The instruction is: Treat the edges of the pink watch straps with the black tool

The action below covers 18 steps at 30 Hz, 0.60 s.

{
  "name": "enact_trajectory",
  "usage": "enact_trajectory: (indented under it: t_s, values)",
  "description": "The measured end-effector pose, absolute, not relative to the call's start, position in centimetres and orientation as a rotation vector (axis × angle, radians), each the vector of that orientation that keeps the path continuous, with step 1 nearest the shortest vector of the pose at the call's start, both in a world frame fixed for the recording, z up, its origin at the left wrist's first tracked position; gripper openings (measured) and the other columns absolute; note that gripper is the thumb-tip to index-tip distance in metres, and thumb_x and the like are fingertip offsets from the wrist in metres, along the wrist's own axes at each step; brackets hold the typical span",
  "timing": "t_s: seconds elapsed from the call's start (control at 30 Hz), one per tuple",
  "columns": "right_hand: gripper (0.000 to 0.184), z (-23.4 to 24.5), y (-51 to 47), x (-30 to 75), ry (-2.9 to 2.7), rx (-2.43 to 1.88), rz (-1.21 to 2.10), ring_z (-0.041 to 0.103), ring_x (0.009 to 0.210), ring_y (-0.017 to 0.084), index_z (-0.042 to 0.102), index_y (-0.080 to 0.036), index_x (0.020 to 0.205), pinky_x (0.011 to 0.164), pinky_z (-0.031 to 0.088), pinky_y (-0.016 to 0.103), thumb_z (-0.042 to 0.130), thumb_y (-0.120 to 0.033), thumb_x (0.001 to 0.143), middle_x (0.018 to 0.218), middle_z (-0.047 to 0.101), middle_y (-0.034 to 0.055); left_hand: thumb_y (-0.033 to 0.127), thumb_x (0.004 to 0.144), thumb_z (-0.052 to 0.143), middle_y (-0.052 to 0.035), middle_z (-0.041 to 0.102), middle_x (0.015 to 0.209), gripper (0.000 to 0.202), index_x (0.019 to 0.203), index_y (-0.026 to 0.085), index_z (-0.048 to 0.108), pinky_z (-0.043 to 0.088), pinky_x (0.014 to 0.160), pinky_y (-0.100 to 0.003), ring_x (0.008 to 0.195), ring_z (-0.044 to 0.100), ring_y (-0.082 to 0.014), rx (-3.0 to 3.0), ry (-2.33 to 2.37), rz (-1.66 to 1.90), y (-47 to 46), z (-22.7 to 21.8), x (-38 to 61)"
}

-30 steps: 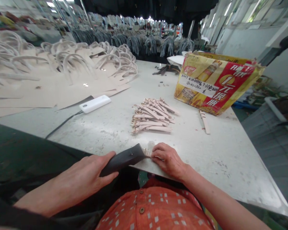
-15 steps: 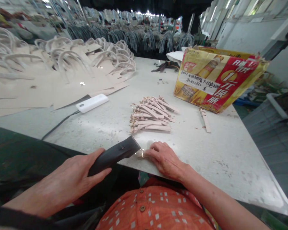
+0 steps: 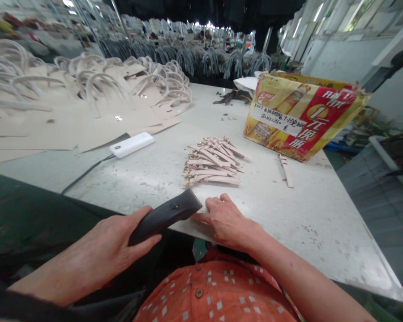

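Observation:
My left hand point(image 3: 117, 250) is closed around a dark grey handheld tool point(image 3: 166, 214) shaped like a hair clipper, its blunt head pointing right. At the table's near edge, my right hand point(image 3: 230, 221) is bent low over the tabletop, its extended index finger reaching the tool's head. The small metal-buckled strap at those fingers is mostly hidden by the hand and tool. Just beyond both hands lies a pile of pale pink straps point(image 3: 215, 163) with gold-coloured metal fittings at their left ends. One single strap point(image 3: 286, 171) lies apart to the right.
A yellow and red cardboard box point(image 3: 298, 118) stands at the right rear of the white table point(image 3: 268, 214). Beige panels with looped handles point(image 3: 97, 116) cover the left side. Near them is a white cabled device point(image 3: 132, 144). A grey bin point(image 3: 379, 188) stands beyond the right edge.
The tool in my left hand has shifted slightly right and up, closer to my right hand. The metal buckle that showed between them is now hidden. My right index finger has stretched out leftward.

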State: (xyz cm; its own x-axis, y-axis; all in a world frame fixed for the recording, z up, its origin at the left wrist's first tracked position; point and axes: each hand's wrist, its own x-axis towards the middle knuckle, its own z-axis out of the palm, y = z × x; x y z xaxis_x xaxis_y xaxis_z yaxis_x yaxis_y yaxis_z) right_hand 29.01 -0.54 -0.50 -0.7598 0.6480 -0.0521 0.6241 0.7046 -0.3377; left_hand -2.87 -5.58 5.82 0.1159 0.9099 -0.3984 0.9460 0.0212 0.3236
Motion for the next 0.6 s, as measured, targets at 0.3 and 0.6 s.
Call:
enact_trajectory:
  t_s: [0.3,0.6]
  values:
    - [0.046,-6.1,-1.6,30.9,-2.337,-1.130,0.737,0.075,0.115,0.031,0.084,-0.023,0.152,0.104,0.058,0.043,0.080,-0.009,0.109,0.130,0.085,0.0128,0.061,0.096,0.063,-0.0065,0.095,0.093,0.036,0.107,0.031,0.080,0.059,0.081,-0.041,0.088,0.090,-0.0353,1.951,1.731,-0.095,-4.0,5.6,-2.4]
    - [0.030,-7.2,-1.6,30.8,-2.138,-1.211,0.866,0.079,0.108,0.027,0.079,-0.025,0.118,0.101,0.059,0.038,0.091,-0.009,0.096,0.117,0.089,0.0070,0.063,0.090,0.070,-0.0151,0.100,0.111,0.052,0.125,0.031,0.092,0.070,0.101,-0.050,0.109,0.094,-0.0452,2.068,1.680,-0.237,-3.4,6.2,-1.4]
